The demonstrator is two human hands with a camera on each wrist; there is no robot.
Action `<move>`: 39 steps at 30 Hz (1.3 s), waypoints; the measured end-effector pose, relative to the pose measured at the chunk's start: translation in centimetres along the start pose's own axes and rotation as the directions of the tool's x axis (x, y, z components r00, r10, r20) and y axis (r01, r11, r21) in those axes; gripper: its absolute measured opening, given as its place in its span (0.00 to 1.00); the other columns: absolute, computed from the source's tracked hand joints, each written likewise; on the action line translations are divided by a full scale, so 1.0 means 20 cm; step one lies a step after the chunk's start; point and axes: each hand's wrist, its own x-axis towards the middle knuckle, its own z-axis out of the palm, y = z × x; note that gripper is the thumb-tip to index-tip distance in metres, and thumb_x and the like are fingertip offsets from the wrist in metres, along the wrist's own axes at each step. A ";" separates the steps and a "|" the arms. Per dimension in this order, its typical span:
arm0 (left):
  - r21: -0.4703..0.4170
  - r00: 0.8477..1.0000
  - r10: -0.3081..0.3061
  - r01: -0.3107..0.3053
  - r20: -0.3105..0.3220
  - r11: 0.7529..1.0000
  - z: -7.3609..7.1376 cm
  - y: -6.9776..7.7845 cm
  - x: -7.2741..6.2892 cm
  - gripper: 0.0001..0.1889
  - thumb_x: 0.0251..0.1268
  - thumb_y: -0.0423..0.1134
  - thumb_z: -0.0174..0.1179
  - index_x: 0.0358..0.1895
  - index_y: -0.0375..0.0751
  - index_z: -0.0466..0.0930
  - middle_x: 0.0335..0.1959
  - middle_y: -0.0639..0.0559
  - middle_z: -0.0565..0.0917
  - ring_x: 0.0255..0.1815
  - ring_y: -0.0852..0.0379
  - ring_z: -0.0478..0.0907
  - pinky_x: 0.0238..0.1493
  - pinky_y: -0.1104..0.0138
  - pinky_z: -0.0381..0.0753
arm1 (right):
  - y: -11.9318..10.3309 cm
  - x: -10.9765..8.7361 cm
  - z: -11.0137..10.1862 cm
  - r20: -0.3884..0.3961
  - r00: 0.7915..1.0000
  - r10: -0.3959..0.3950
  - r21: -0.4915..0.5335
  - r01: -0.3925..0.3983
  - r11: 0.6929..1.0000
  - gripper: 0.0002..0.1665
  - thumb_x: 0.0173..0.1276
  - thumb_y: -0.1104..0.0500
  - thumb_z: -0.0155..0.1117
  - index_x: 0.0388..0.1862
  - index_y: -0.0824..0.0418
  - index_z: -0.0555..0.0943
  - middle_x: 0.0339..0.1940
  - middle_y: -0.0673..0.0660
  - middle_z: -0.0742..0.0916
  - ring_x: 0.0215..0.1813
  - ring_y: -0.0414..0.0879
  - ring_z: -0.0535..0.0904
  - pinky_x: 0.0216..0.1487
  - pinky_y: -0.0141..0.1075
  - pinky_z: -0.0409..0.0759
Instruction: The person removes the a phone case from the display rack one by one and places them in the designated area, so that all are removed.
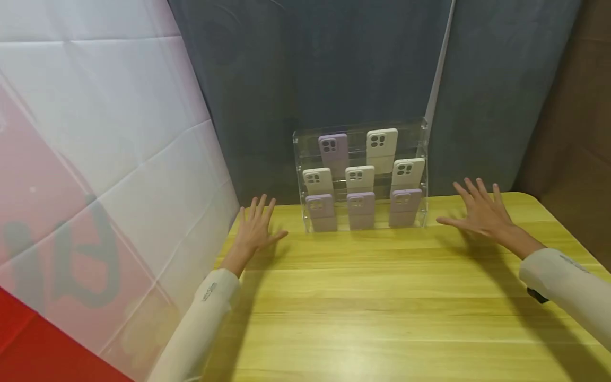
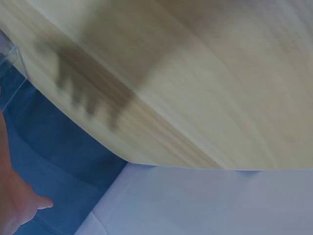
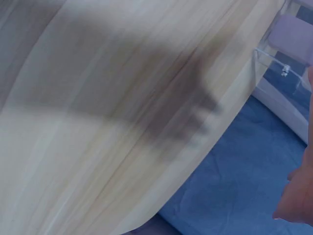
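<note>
My left hand (image 1: 254,229) is held over the table's left side with its fingers spread and nothing in it. On the other side, my right hand (image 1: 483,213) is likewise spread and holds nothing. Between them at the back stands a clear acrylic rack (image 1: 382,216) with tiers of phones. The top tier carries a purple phone (image 1: 335,151) and a white phone (image 1: 383,146). Three white phones, one of them at the middle (image 1: 360,178), stand in the tier below. Along the bottom are three purple phones, including the right one (image 1: 406,207). Both hands are apart from the rack.
The wooden table (image 1: 363,297) has a rounded far right corner. A dark grey curtain (image 1: 315,63) hangs behind the rack. White printed cloth (image 1: 129,106) borders the left side, and a brown curtain (image 1: 577,127) the right. Both hands cast shadows on the tabletop.
</note>
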 end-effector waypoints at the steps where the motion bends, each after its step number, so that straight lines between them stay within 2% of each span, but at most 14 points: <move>1: -0.006 1.000 -0.001 0.001 0.006 1.000 -0.01 0.01 0.01 0.56 0.66 0.72 0.58 0.85 0.42 0.45 0.86 0.36 0.44 0.84 0.33 0.42 0.79 0.28 0.44 | -0.01 0.01 -0.01 0.001 1.000 -0.003 -0.003 0.003 1.000 0.70 0.61 0.23 0.65 0.86 0.63 0.50 0.83 0.75 0.52 0.82 0.76 0.41 0.78 0.70 0.21; 7: -0.049 1.000 -0.002 0.003 0.017 0.999 -0.02 0.02 0.07 0.55 0.67 0.70 0.59 0.85 0.42 0.45 0.86 0.36 0.44 0.84 0.32 0.44 0.78 0.28 0.47 | -0.05 0.03 -0.02 -0.008 1.000 -0.021 -0.002 0.021 1.000 0.69 0.61 0.24 0.66 0.85 0.64 0.51 0.83 0.76 0.54 0.82 0.75 0.43 0.80 0.72 0.29; 14: -0.111 1.000 0.004 -0.002 0.020 0.994 -0.02 0.04 0.15 0.56 0.68 0.68 0.61 0.85 0.42 0.41 0.85 0.35 0.44 0.83 0.30 0.45 0.77 0.27 0.52 | -0.10 0.04 -0.03 0.015 1.000 -0.027 0.034 0.026 0.999 0.69 0.63 0.26 0.66 0.86 0.63 0.48 0.84 0.75 0.52 0.83 0.74 0.41 0.82 0.68 0.31; 20: -0.237 0.999 -0.001 0.010 0.041 0.971 -0.03 0.06 0.20 0.55 0.70 0.65 0.61 0.86 0.43 0.37 0.86 0.35 0.42 0.83 0.30 0.45 0.78 0.30 0.52 | -0.15 0.05 -0.02 0.002 0.999 -0.036 0.081 0.036 0.996 0.69 0.63 0.27 0.68 0.86 0.64 0.48 0.84 0.74 0.53 0.84 0.72 0.43 0.84 0.65 0.36; 26: -0.412 1.000 0.013 -0.007 0.011 0.911 -0.04 0.09 0.25 0.54 0.72 0.57 0.64 0.85 0.39 0.37 0.85 0.34 0.43 0.84 0.33 0.46 0.82 0.38 0.52 | -0.19 0.08 -0.02 -0.042 0.998 -0.055 0.141 0.060 0.988 0.67 0.63 0.30 0.71 0.85 0.65 0.51 0.83 0.73 0.58 0.83 0.70 0.48 0.85 0.62 0.43; 32: -0.584 1.000 0.024 -0.021 -0.002 0.811 -0.03 0.11 0.28 0.51 0.74 0.49 0.65 0.85 0.37 0.38 0.85 0.35 0.45 0.84 0.35 0.44 0.84 0.42 0.47 | -0.23 0.09 -0.01 -0.055 0.997 -0.050 0.203 0.060 0.977 0.63 0.63 0.34 0.74 0.84 0.64 0.56 0.82 0.74 0.61 0.81 0.72 0.53 0.82 0.66 0.52; 37: -0.655 1.000 0.015 -0.024 -0.019 0.755 -0.03 0.13 0.31 0.49 0.73 0.46 0.66 0.85 0.38 0.43 0.85 0.36 0.50 0.83 0.35 0.50 0.84 0.43 0.50 | -0.26 0.10 0.01 -0.073 0.996 -0.044 0.235 0.060 0.970 0.60 0.64 0.37 0.75 0.84 0.60 0.56 0.81 0.73 0.64 0.77 0.76 0.60 0.72 0.74 0.64; 39: -0.680 1.000 0.006 -0.022 -0.026 0.733 -0.03 0.14 0.32 0.49 0.72 0.44 0.68 0.85 0.38 0.45 0.84 0.35 0.52 0.82 0.33 0.53 0.82 0.41 0.55 | -0.27 0.11 0.01 -0.098 0.993 -0.058 0.243 0.080 0.967 0.59 0.65 0.39 0.76 0.84 0.60 0.58 0.80 0.72 0.67 0.74 0.75 0.66 0.63 0.71 0.77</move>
